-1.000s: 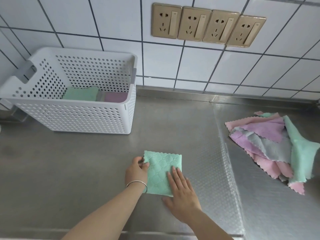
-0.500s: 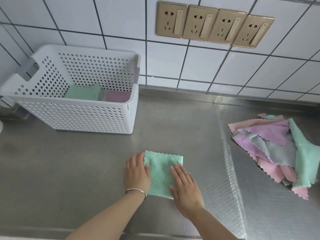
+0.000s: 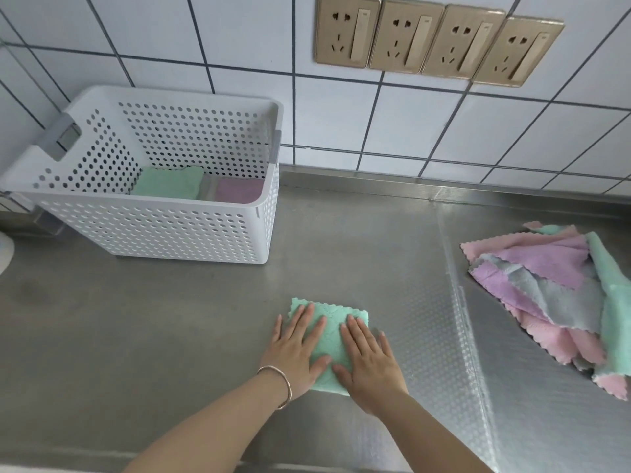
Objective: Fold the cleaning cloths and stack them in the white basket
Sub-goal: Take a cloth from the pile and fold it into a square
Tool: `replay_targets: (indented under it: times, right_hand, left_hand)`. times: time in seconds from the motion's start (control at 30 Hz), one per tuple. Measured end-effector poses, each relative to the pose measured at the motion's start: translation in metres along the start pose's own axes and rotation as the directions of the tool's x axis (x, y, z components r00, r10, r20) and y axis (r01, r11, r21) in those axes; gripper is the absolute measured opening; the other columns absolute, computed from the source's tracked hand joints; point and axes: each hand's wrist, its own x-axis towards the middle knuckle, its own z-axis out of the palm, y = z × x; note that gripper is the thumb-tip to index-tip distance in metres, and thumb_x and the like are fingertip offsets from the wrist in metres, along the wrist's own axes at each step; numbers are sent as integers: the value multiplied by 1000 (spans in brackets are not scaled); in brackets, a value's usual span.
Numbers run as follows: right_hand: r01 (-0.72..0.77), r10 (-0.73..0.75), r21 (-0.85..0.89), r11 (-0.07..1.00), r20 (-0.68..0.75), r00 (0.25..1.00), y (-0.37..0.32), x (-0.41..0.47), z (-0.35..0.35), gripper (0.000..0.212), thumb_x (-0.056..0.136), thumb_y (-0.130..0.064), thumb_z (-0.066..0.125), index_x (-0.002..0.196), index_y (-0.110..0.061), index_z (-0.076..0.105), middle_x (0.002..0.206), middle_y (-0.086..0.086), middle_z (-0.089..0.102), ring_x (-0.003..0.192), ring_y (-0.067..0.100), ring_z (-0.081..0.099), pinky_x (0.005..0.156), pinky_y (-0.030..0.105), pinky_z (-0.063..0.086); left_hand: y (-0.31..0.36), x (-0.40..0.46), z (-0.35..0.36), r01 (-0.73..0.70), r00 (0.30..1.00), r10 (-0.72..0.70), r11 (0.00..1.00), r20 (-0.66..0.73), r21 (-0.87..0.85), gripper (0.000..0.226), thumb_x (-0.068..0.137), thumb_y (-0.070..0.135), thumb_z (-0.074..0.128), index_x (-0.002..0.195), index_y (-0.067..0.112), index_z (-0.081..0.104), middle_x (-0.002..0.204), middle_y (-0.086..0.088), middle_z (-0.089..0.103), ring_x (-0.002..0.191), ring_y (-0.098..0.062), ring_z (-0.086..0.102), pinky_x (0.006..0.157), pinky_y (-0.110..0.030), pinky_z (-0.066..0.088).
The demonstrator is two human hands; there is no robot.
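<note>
A folded mint-green cloth (image 3: 333, 319) lies on the steel counter in front of me. My left hand (image 3: 296, 349) presses flat on its left half, fingers straight. My right hand (image 3: 370, 361) presses flat on its right half, fingers spread. The white perforated basket (image 3: 157, 230) stands at the back left, holding a folded green cloth (image 3: 167, 182) and a folded purple cloth (image 3: 239, 190) side by side. A loose pile of unfolded pink, purple, grey and green cloths (image 3: 553, 291) lies at the right.
The steel counter (image 3: 136, 336) runs to a tiled wall with a row of gold sockets (image 3: 437, 39). A dimpled strip (image 3: 433, 319) crosses the counter between me and the pile. A white object (image 3: 4, 250) peeks in at the left edge.
My left hand went from gripping the cloth's left edge to lying flat on top of it. My right hand slid up the cloth. The view has shifted slightly.
</note>
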Motion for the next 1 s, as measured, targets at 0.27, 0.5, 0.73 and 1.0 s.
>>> replay_targets:
  times: [0.27, 0.5, 0.73, 1.0]
  right_hand:
    - [-586, 646, 699, 409, 232, 727, -14, 5, -30, 37, 86, -22, 52, 122, -14, 47, 111, -1, 53, 94, 15, 51, 77, 30, 44]
    - [-720, 563, 527, 451, 459, 688, -17, 14, -39, 31, 95, -37, 41, 96, -9, 54, 76, -2, 51, 79, 18, 52, 67, 26, 39]
    - [-414, 640, 881, 231, 183, 746, -34, 9, -83, 30, 99, -30, 36, 78, -9, 40, 68, 0, 40, 59, 12, 36, 54, 24, 33]
    - [81, 566, 945, 315, -256, 783, -82, 54, -188, 27, 99, -23, 35, 75, -12, 38, 64, -5, 40, 52, 3, 34, 48, 14, 34]
  left_hand:
    - [0, -2, -37, 717, 680, -723, 622, 120, -315, 42, 74, 52, 64, 106, 25, 59, 122, -2, 41, 118, -24, 38, 95, -32, 37]
    - [8, 3, -45, 709, 702, -636, 583, 321, -396, 24, 88, 40, 53, 104, 23, 58, 113, -1, 56, 103, -24, 55, 87, -30, 42]
    - [4, 25, -93, 571, 740, -410, -35, 533, -820, 68, 59, 64, 67, 108, 17, 59, 112, -1, 63, 102, -18, 58, 92, -31, 44]
    - [-23, 48, -217, 209, 866, -500, 309, 28, -928, 42, 93, 52, 34, 104, 23, 62, 98, 9, 53, 100, -12, 47, 84, -20, 36]
